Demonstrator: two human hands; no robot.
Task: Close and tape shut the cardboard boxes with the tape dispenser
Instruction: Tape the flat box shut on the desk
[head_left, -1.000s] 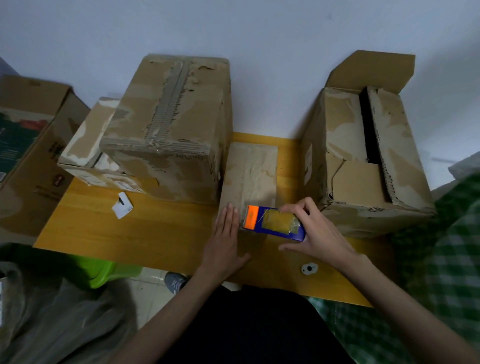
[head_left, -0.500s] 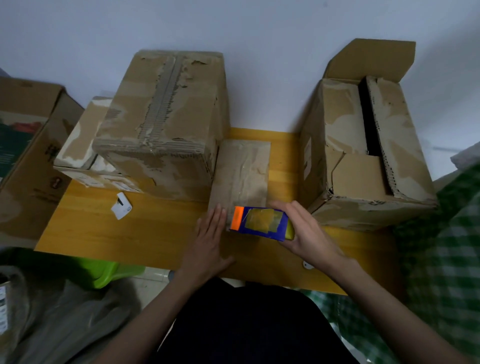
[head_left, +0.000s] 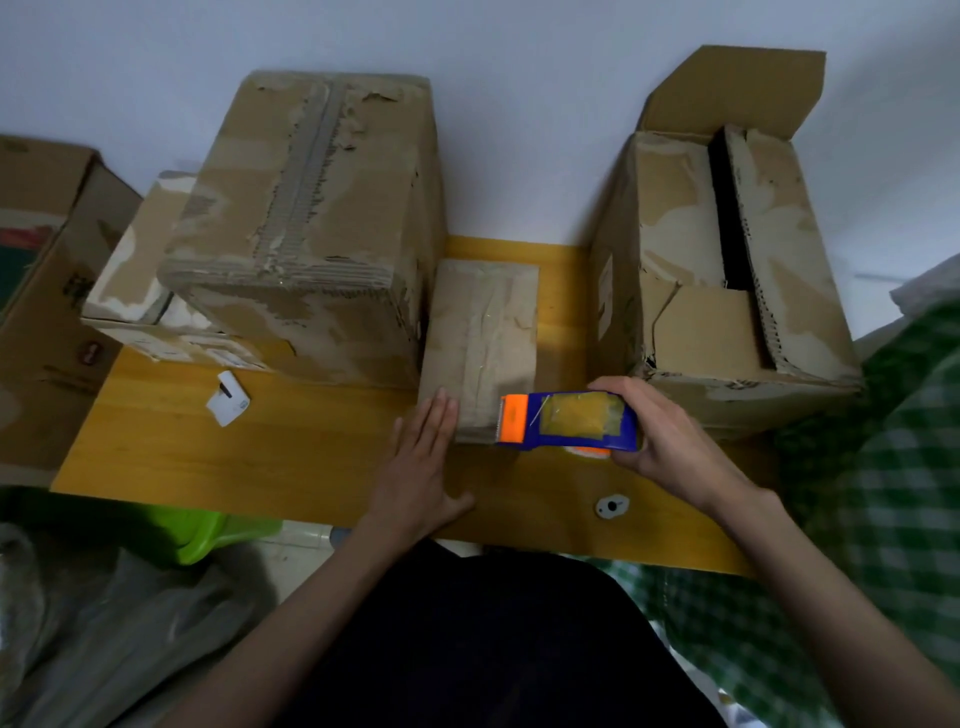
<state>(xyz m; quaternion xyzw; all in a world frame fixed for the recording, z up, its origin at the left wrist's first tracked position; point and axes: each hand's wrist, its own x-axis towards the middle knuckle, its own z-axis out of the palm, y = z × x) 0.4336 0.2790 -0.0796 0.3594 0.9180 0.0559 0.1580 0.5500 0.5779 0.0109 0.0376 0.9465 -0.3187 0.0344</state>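
A small flat cardboard box (head_left: 480, 332) lies closed in the middle of the yellow table (head_left: 218, 457), with tape along its top. My right hand (head_left: 670, 441) grips a blue and orange tape dispenser (head_left: 569, 420) at the box's near right corner. My left hand (head_left: 423, 457) lies flat with straight fingers against the box's near left corner. A big closed box (head_left: 311, 218) stands to the left. On the right stands another big box (head_left: 727, 270) with its top flaps apart and one back flap up.
A low box (head_left: 135, 291) sits behind the left big box. A brown carton (head_left: 36, 291) stands off the table at far left. A white paper scrap (head_left: 227, 397) and a small white disc (head_left: 612, 505) lie on the table. Green plaid cloth (head_left: 883, 467) is at right.
The dispenser has slid to the right along the small box's near edge with my right hand. My left hand stays flat at the box's near left corner.
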